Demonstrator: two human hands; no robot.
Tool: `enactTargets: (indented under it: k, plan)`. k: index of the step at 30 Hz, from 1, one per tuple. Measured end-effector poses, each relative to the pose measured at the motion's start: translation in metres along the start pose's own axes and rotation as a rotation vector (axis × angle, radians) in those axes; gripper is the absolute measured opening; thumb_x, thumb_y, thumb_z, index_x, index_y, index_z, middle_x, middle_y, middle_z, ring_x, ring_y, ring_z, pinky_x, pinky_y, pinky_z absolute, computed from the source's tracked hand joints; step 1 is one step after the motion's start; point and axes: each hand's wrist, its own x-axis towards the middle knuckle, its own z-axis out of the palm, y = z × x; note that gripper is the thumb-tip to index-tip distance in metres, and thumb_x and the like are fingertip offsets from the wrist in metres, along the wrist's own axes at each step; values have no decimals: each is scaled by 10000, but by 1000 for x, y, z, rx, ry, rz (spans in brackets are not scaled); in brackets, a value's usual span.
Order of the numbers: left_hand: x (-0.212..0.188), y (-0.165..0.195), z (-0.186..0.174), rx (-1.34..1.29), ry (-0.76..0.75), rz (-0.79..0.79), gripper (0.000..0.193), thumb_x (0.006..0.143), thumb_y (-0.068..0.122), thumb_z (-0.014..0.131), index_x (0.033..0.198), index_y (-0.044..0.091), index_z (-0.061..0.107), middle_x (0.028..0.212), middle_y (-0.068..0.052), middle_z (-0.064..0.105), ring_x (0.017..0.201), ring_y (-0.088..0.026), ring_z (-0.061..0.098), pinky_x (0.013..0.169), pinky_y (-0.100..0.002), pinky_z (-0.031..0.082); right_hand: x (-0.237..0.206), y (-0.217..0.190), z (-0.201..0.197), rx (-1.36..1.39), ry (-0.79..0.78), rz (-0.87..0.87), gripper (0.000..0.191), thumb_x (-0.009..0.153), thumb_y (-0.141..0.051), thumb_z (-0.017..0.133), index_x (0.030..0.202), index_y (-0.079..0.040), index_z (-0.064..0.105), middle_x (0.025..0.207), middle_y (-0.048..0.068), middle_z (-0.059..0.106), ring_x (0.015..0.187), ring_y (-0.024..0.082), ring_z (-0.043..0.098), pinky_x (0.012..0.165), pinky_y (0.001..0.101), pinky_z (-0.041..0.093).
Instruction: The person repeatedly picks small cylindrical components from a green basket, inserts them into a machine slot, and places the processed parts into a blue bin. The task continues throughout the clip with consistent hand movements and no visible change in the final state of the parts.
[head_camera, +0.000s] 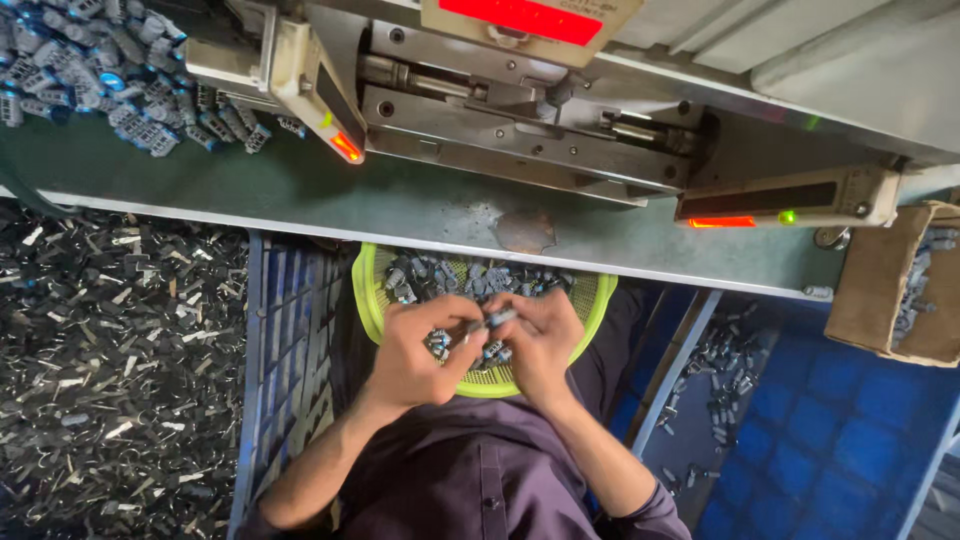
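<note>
Shirt (480, 470) lowest, above it left hand (415, 355) and right hand (540, 345) together pinching one small part (497, 319) over the basket (372, 290) at the bench (330, 195) edge.

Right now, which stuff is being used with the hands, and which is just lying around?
In use:
- left hand, its grip cupping small grey parts
- right hand
- small grey part pinched between both hands
- yellow-green basket of parts on the lap

Lying about:
- heap of parts on the bench
- scraps on the floor
- cardboard box
- blue crate
</note>
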Motion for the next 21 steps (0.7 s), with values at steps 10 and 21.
enactTargets:
  k: [10,21]
  plan:
    - [-23,-24,-55,-890,-117,-312,453,922,424,689,1018,-15,743,828,-122,764,688,-243,716,595,-341,568,71,-85,10,348,-192,-436,299,984,40,723,1136,-96,504,947,90,678,803,180,697,629,322,590]
    - [-17,-36,-28,438,141,-159,102,851,50,733,944,20,703,926,-128,714,822,-303,701,742,-374,552,167,-137,35,-658,-36,-872,238,923,200,609,1063,9,632,1113,126,723,1001,283,752,849,336,628]
